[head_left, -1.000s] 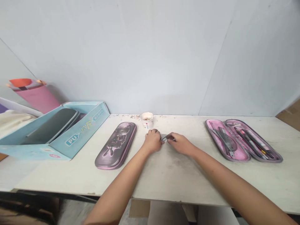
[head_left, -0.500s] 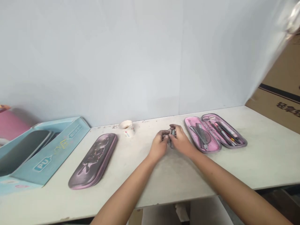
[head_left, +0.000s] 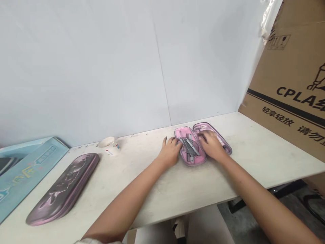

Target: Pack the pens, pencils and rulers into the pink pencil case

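An open pink-lined pencil case (head_left: 192,161) lies on the table, with several flat metal drawing tools (head_left: 189,147) in its near half. My left hand (head_left: 170,151) rests against that half's left edge, its fingers beside the metal tools and holding nothing visible. My right hand (head_left: 212,145) lies spread over the far half, hiding most of what is in there. A closed purple-and-pink pencil case (head_left: 62,188) lies at the left.
A white paper cup (head_left: 110,145) lies tipped on the table (head_left: 177,198) by the white wall. A light blue cardboard box (head_left: 27,169) is cut off at the left edge. A large brown carton (head_left: 286,81) stands beyond the table's right end.
The view has swung right. My hands have moved from the table onto the open case, and the small metal item held between them no longer shows there. The paper cup now lies tipped.
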A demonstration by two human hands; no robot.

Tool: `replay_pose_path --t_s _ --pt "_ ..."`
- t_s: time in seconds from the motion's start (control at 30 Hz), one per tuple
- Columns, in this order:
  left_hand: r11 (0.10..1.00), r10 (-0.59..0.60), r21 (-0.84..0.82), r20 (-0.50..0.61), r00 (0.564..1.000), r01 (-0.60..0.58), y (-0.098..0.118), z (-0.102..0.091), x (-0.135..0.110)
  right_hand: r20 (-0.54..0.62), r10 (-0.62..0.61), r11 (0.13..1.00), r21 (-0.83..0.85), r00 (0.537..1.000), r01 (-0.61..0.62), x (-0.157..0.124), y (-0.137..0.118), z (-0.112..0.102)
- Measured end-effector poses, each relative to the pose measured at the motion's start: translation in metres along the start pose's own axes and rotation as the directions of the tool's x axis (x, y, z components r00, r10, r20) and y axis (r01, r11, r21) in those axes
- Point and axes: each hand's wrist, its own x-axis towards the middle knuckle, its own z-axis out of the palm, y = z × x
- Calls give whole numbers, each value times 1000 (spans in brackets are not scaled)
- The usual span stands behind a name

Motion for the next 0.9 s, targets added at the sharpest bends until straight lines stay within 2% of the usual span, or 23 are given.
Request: replay_pose_path --t_s 0.13,0.17,0.23,0.37,0.47,0.57,0.7,0.8,0.9 --pt "995 92 26 13 996 -92 1 -15 -15 -142 119 986 -102 983 -134 -11 40 -23" --pt "992 124 24 28 992 -125 2 -20 -22 -142 145 978 -127 979 -163 -14 47 -25" --pt "980 198 5 73 977 -199 3 -29 -41 -54 157 974 -156 986 -164 -18 50 -22" --pt "970 239 -85 127 963 -230 5 -45 -77 197 106 991 -101 975 -87 -9 24 -2" --pt "973 214 -104 93 972 -204 4 -53 -90 267 139 985 59 954 -160 5 -5 12" --pt "978 193 -84 -1 981 -192 -1 -58 -85 304 136 931 286 943 -226 13 -30 15" --pt "978 190 -69 -105 976 -197 -11 -59 -55 310 116 810 521 944 -271 9 -56 5" --pt "977 200 -61 -81 976 -205 -17 -56 -31 347 87 745 600 934 -293 1 -69 -9" --pt "981 184 -52 -19 983 -185 -22 -53 -18 338 122 765 567 933 -305 -6 -67 -18"
